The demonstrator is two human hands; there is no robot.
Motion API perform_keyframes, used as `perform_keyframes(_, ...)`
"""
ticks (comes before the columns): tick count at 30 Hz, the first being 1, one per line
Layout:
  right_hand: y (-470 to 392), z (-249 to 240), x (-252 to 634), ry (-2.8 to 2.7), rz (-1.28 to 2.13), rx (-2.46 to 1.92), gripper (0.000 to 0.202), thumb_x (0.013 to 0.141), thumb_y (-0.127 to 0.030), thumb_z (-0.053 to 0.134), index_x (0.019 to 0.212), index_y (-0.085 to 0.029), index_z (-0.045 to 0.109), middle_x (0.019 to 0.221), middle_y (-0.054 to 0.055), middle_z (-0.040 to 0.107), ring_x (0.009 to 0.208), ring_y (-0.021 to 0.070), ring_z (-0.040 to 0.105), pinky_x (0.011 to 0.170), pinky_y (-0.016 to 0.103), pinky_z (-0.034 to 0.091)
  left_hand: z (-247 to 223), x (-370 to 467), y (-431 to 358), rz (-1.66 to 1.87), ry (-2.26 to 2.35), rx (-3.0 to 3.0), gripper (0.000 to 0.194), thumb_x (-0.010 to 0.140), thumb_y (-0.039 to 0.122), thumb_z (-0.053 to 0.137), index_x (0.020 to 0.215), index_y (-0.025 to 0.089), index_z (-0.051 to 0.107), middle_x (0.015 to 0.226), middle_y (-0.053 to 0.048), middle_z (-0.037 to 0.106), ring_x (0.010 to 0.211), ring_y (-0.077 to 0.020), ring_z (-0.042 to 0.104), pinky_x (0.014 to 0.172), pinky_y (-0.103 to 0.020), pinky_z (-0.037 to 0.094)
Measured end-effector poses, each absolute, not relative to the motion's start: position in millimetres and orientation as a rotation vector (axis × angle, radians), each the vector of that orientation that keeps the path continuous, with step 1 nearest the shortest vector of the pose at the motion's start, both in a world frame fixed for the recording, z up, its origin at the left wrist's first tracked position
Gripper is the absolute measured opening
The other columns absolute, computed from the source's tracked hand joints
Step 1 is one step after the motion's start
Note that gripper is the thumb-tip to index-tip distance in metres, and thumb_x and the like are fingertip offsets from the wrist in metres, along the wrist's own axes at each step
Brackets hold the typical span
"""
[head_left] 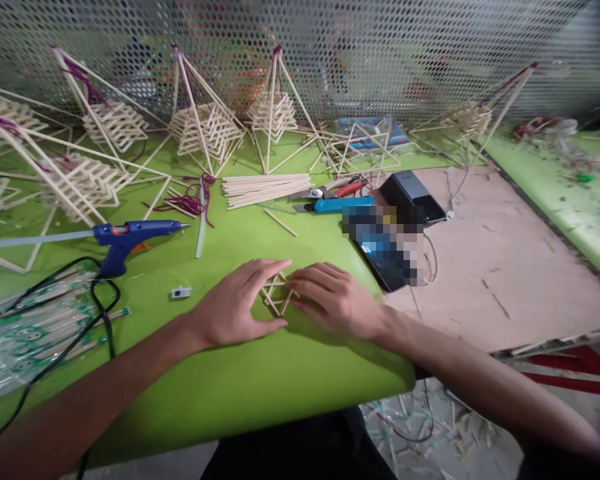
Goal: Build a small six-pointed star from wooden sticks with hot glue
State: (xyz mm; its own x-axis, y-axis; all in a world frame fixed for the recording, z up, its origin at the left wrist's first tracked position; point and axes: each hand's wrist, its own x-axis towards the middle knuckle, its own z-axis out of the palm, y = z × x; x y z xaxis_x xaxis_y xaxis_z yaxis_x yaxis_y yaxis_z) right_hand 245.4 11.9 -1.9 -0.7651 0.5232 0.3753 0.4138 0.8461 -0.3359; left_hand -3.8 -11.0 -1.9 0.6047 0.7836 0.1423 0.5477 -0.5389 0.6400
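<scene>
A small star-shaped frame of thin wooden sticks (pixel 275 302) lies on the green tabletop in front of me. My left hand (pixel 237 303) curves around its left side, with thumb and fingers well apart and nothing gripped. At the right side, the bent fingers of my right hand (pixel 337 300) close on the frame's edge and hide part of it. Left of my hands lies a blue glue gun (pixel 130 233) with a glue stick in its back. A small white piece (pixel 181 293) is near my left wrist.
Stick pyramids with purple thread, such as one stacked structure (pixel 273 117), line the back by a perforated metal screen (pixel 300 67). Loose sticks (pixel 265 189), pliers (pixel 325 192), a blue cutter (pixel 344 204), a phone (pixel 387 260) and a dark box (pixel 410 193) lie ahead. Bagged sticks (pixel 35 333) lie left.
</scene>
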Motion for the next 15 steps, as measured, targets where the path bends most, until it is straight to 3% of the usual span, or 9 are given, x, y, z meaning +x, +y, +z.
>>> perform_keyframes(4, 10.1, -1.8, 247.2, -2.505, 0.363, -0.780, 0.025, 0.096, -0.029, 0.062, 0.115, -0.013, 0.066, 0.103, 0.011, 0.072, 0.093, 0.0210, 0.066, 0.080, 0.039, 0.058, -0.7, -3.0, -9.7, 0.565, 1.075, 2.332, 0.082, 0.087, 0.042, 0.074, 0.153, 0.025, 0.028, 0.129, -0.009, 0.060, 0.112, -0.0248, 0.060, 0.101, -0.047, 0.055)
perform_keyframes(11, 4.7, -4.3, 248.7, -2.474, 0.338, -0.868, 0.019, 0.096, -0.031, 0.062, 0.092, -0.015, 0.070, 0.087, 0.008, 0.070, 0.079, 0.0178, 0.063, 0.073, 0.034, 0.055, -2.7, -3.4, -10.5, 0.577, 1.051, 2.359, 0.076, 0.090, 0.043, 0.072, 0.151, 0.024, 0.031, 0.121, -0.007, 0.064, 0.109, -0.0225, 0.061, 0.098, -0.043, 0.056)
perform_keyframes(15, 2.6, -6.2, 247.7, -2.483, 0.317, -0.855, 0.018, 0.097, -0.029, 0.061, 0.090, -0.015, 0.069, 0.086, 0.006, 0.070, 0.078, 0.0165, 0.063, 0.071, 0.032, 0.054, -5.3, -0.1, -10.7, 0.573, 1.032, 2.510, 0.060, 0.093, 0.042, 0.068, 0.141, 0.019, 0.042, 0.119, -0.009, 0.066, 0.108, -0.0234, 0.062, 0.097, -0.045, 0.057)
